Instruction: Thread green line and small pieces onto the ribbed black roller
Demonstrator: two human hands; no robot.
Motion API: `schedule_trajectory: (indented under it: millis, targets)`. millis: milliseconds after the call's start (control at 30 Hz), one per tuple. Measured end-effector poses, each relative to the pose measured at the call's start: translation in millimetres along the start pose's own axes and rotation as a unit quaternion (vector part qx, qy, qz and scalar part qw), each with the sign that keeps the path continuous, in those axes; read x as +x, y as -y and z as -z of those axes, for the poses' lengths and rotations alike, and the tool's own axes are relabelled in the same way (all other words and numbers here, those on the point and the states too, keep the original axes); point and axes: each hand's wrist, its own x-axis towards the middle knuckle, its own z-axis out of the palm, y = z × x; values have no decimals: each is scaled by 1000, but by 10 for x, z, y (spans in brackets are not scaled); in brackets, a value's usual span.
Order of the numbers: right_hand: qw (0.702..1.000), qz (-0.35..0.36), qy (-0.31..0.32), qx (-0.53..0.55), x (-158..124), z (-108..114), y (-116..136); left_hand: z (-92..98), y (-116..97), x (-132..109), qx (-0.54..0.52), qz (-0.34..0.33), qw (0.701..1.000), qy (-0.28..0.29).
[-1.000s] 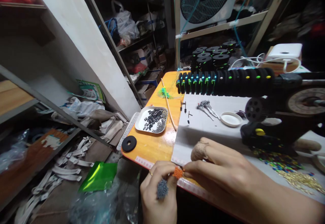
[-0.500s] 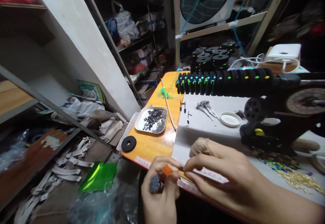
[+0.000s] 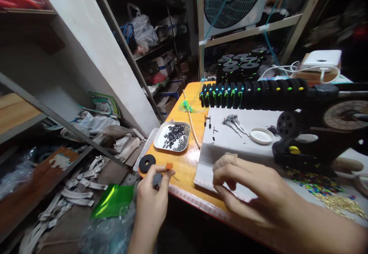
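My left hand (image 3: 153, 198) is closed at the table's front left edge, pinching a small orange piece (image 3: 169, 166) between thumb and fingertip. A grey bundle (image 3: 156, 178) is tucked in the same hand, and a thin dark strand sticks out past the thumb. My right hand (image 3: 250, 188) hovers over the front of the white sheet, thumb and fingers curled together. Any item at its fingertips is too small to make out. Tan tape (image 3: 225, 161) wraps one finger. Just beyond my left hand lies a black ring-shaped disc (image 3: 147, 163).
A white tray (image 3: 156, 143) holds small black and grey parts beside a thin stick (image 3: 194, 131). A black machine (image 3: 304, 131) carries a row of discs (image 3: 253, 93) at right. Beads (image 3: 319, 185), grey-headed stems (image 3: 234, 123) and a white lid (image 3: 261, 135) lie on the sheet.
My left hand has moved left, away from my right hand, carrying the orange piece and grey bundle. The right hand stays nearly in place; the thin dark item at its fingertips no longer shows.
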Motion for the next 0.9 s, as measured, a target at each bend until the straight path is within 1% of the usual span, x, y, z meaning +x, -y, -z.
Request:
schedule_trajectory:
  millis: [33, 67, 100, 167, 200, 300, 333, 367, 467, 567, 633, 700, 800, 867, 900]
  targets:
    - [1000, -8, 4, 3, 7, 5, 4, 1, 61, 52, 47, -21, 998, 32]
    - [1000, -18, 13, 6, 16, 19, 11, -10, 111, 93, 75, -39, 995, 51]
    - [999, -26, 19, 6, 29, 39, 21, -29, 147, 120, 82, -51, 994, 56]
    - [999, -40, 35, -1, 57, 91, 39, -75, 180, 130, 86, -54, 994, 38]
    - [998, -46, 43, -6, 70, 115, 46, -97, 180, 115, 90, -53, 994, 20]
    - [996, -59, 59, -8, 90, 155, 44, -142, 130, 33, 86, -49, 994, -55]
    - [996, -61, 63, -6, 89, 157, 38, -149, 103, 5, 80, -50, 993, -72]
    - [996, -60, 63, -4, 86, 155, 31, -154, 75, -18, 73, -52, 993, -80]
    - [997, -57, 57, -9, 71, 140, 9, -147, -13, -59, 47, -51, 996, -59]
    - [997, -53, 48, -17, 61, 129, 2, -133, -85, -94, -14, -27, 998, -56]
    - [998, -52, 41, -13, 57, 122, 7, -146, -120, -142, -82, 5, 995, -59]
    - [998, -55, 31, 5, 51, 109, 15, -190, -150, -212, -164, 47, 984, -45]
    - [997, -60, 11, 53, 32, 75, 18, -310, -215, -334, -291, 93, 952, -11]
    - [996, -59, 3, 73, 16, 49, 8, -403, -289, -408, -365, 116, 924, 16]
    - [996, -57, -2, 74, 9, 37, 0, -446, -334, -440, -393, 141, 908, 30]
